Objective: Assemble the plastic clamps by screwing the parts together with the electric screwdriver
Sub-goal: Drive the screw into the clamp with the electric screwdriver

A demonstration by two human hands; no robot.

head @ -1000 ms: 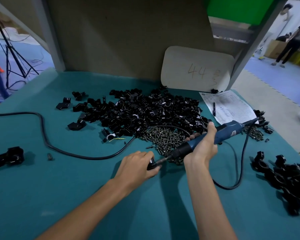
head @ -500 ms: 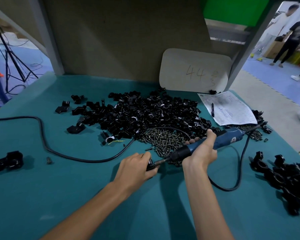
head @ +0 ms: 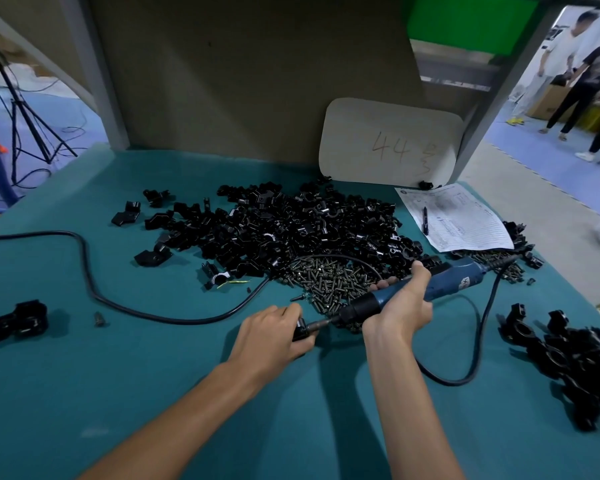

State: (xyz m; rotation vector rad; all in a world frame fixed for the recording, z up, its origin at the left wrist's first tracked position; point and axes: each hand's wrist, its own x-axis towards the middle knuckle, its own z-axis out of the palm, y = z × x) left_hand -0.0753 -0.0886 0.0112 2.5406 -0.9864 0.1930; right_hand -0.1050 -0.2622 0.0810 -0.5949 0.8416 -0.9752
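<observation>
The fingers (head: 289, 311) of the left hand (head: 269, 337) are curled tight round a small black clamp (head: 299, 333), held low at the front middle of the teal counter (head: 84, 393); whether it rests on the surface I cannot tell. The right hand (head: 400, 313) is wrapped round the blue electric screwdriver (head: 454, 280), thumb laid along its top and fingers closed about the barrel. The tool slants down to the left and its bit (head: 321, 325) meets the clamp. Just behind the hands lies a heap of screws (head: 329, 278), and behind that a broad pile of loose black clamp parts (head: 284, 223). A black cable (head: 118, 304) snakes in from the left edge toward the screws. More black clamps (head: 575, 358) sit heaped at the right edge, and a lone one (head: 18, 320) sits far left. At the back right a printed sheet (head: 465, 223) with a pen (head: 425, 220) on it lies below a card (head: 388, 143) marked 44.
</observation>
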